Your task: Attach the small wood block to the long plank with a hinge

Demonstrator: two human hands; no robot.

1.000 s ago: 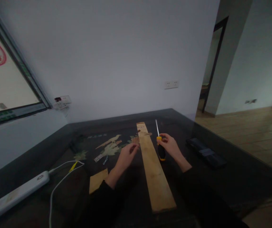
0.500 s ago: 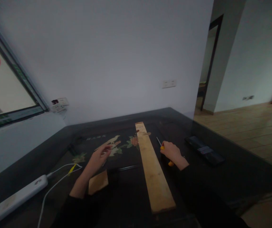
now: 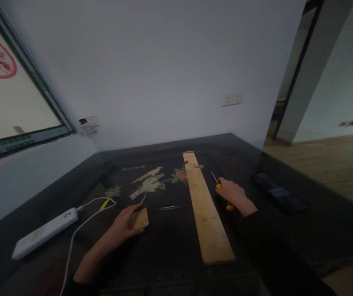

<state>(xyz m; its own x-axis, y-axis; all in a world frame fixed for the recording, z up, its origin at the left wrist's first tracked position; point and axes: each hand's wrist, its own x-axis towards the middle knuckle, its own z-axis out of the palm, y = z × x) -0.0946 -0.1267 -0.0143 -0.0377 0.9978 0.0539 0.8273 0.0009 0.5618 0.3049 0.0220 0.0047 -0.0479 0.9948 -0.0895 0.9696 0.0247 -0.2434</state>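
My left hand [image 3: 121,225] is closed round a small wooden block [image 3: 141,219], with its fingers over the far side and the thumb along the near edge. Just beyond those fingertips lie a small pale patterned piece [image 3: 134,195] and some thin metal bits [image 3: 144,197], too small to make out. A long wooden board [image 3: 205,209] lies flat on the dark table, between my two hands. To the right of the board, my right hand [image 3: 233,195] grips a screwdriver [image 3: 219,186] by its yellow handle, the metal shaft pointing away from me.
A white power strip [image 3: 45,233] with a white cable [image 3: 71,246] lies at the left. On the right rests a dark phone-like slab [image 3: 279,192]. The dark table [image 3: 170,250] meets the wall [image 3: 164,74] at its far edge.
My left hand has come down from above the table's flower picture and closed on the small wooden block. My right hand still holds the screwdriver. The view has turned slightly left.
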